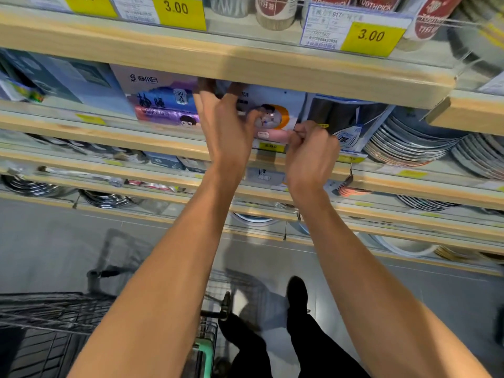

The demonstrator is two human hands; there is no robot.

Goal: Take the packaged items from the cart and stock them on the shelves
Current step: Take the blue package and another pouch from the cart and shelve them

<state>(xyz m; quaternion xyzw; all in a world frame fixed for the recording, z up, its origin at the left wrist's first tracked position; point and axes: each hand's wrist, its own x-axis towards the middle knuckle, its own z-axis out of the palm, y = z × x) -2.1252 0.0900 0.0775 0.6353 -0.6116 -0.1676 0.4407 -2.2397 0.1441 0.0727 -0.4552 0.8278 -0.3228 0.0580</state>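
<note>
A white packaged item (272, 110) with an orange circle and a pink band stands on the second shelf (169, 143), between a purple and blue pack (161, 105) and a dark pack (346, 118). My left hand (226, 124) grips its left upper part, fingers reaching up under the shelf board above. My right hand (313, 154) is curled at the item's lower right corner and pinches its edge. The wire cart (54, 323) stands at the lower left; I cannot tell what lies in it.
The wooden shelf board (245, 64) above carries yellow 3.00 price tags (371, 36) and toothpick tubs. Stacks of plates (414, 143) fill the right of the shelves. Lower shelves hold metal bowls (109, 199). My dark-trousered legs and shoe (297, 293) stand on the grey floor.
</note>
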